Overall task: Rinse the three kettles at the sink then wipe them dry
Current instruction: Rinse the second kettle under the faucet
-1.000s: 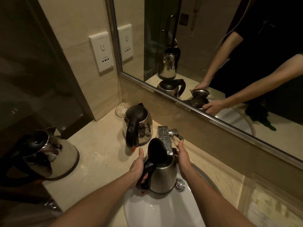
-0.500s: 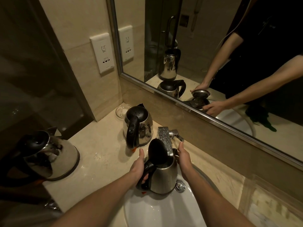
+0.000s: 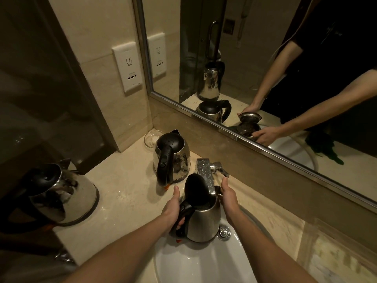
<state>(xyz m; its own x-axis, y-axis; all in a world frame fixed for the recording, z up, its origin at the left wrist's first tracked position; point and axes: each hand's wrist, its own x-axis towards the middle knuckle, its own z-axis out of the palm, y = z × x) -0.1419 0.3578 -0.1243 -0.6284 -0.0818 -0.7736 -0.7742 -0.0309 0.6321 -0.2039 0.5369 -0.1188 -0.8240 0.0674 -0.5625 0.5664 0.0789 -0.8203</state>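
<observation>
Steel kettle (image 3: 204, 223), lid up, held over the sink (image 3: 193, 266) under the faucet (image 3: 205, 174).

The left hand (image 3: 172, 211) wraps the black handle at the kettle's 9 o'clock, thumb pointing up. The right hand (image 3: 229, 203) lies against the body at 3 o'clock with its thumb straight; its fingers are hidden behind the steel, so their curl can't be told. A second kettle (image 3: 173, 158) stands on the counter (image 3: 126, 190) at 11 o'clock of the held one. A third kettle (image 3: 63, 193) sits well apart at 9 o'clock.
</observation>
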